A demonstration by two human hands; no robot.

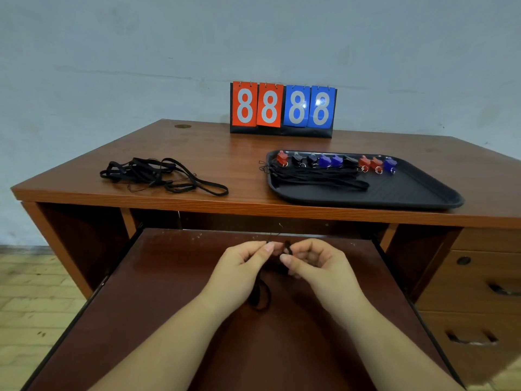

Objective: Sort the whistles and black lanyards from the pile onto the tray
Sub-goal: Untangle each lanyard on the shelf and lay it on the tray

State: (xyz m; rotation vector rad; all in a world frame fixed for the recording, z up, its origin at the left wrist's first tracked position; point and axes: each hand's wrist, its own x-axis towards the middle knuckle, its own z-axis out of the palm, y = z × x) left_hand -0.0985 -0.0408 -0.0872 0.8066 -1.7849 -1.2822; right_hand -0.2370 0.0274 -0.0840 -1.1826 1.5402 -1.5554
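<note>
Room: pale, scuffed wall behind a brown wooden desk (174, 153); light brick-patterned floor at the left, drawers at the right.
Shelf: dark pull-out board (169, 292) under the desk edge, where I work.
Left hand: my left hand (242, 266) pinches the top of one black lanyard (258, 294) between thumb and forefinger, other fingers curled.
Right hand: my right hand (313, 263) pinches the same cord's end just beside it; what sits there is too small to tell.
Handling: I judge it light, limp and quick to tangle, best held near the end loop.
Pile: remaining lanyards (158, 174) lie knotted on the desk's left.
Tray: black tray (417, 193) on the right holds a row of whistles (335, 162) along its far side and straightened lanyards (318, 176) below them.
Scoreboard: flip scoreboard (283, 108) at the back reads 8888.
</note>
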